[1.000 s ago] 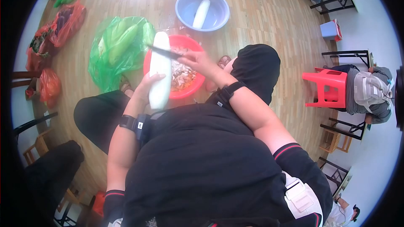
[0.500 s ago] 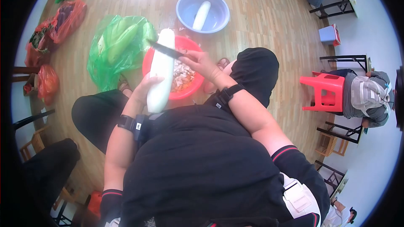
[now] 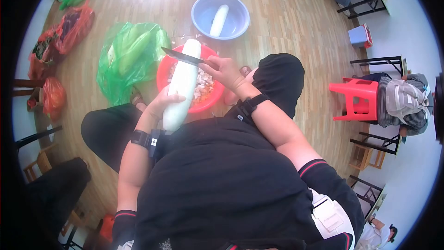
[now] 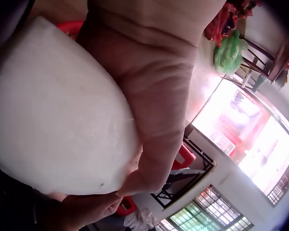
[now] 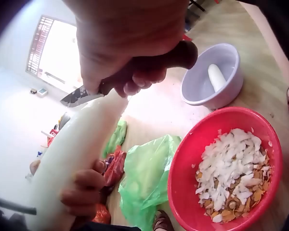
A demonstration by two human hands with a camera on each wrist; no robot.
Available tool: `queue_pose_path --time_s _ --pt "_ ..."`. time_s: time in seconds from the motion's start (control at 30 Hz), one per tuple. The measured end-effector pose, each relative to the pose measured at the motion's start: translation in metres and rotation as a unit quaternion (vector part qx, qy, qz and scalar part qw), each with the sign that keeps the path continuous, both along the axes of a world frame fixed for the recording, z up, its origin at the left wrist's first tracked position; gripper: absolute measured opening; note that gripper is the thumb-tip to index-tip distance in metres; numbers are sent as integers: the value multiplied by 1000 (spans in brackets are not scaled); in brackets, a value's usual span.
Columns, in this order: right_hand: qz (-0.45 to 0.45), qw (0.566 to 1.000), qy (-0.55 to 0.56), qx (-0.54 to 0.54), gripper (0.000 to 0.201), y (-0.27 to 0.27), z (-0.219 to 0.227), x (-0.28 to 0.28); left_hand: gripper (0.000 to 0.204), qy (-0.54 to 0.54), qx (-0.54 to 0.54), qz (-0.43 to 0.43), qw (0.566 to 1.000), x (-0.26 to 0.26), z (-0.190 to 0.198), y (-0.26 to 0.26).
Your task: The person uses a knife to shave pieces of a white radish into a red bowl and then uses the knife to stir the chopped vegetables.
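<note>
My left hand [image 3: 161, 103] grips a long, peeled white radish [image 3: 184, 81] around its lower half, thumb across the near face. The radish slants, its far end over the red basin [image 3: 163, 79]. In my right hand [image 3: 224, 71] is a knife [image 3: 182, 56] with a dark handle, its blade lying across the upper part of the radish. From the right wrist view, the fingers curl round the handle and the blade sits close to the radish's end. White peelings [image 5: 231, 163] lie over orange-brown scraps in the basin. The left wrist view is mostly filled by the radish.
A blue-grey basin [image 3: 199, 27] holding another white radish [image 3: 219, 20] stands on the floor ahead. Left of the red basin lies a green plastic bag [image 3: 111, 81] of pale green vegetables. Red bags [image 3: 76, 25] line the left wall. A red stool [image 3: 354, 95] stands right.
The radish has shifted rightward and a little toward my body, its far end now leaning more to the right. The knife has moved right along with it, still across the upper part.
</note>
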State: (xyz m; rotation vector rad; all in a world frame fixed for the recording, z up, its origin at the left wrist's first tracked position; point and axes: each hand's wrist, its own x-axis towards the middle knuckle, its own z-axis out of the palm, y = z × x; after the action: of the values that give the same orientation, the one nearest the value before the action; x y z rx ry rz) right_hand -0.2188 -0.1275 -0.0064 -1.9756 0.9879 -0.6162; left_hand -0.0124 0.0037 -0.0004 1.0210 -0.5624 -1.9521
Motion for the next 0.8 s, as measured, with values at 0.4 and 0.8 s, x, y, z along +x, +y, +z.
queue_pose_path --time_s 0.4,0.8 --pt "-126 985 112 -34 38 -13 9 -14 73 -93 -21 -63 993 7 2 0" --pt "-141 979 145 23 41 -18 -4 -19 72 -48 -23 -64 997 7 3 1"
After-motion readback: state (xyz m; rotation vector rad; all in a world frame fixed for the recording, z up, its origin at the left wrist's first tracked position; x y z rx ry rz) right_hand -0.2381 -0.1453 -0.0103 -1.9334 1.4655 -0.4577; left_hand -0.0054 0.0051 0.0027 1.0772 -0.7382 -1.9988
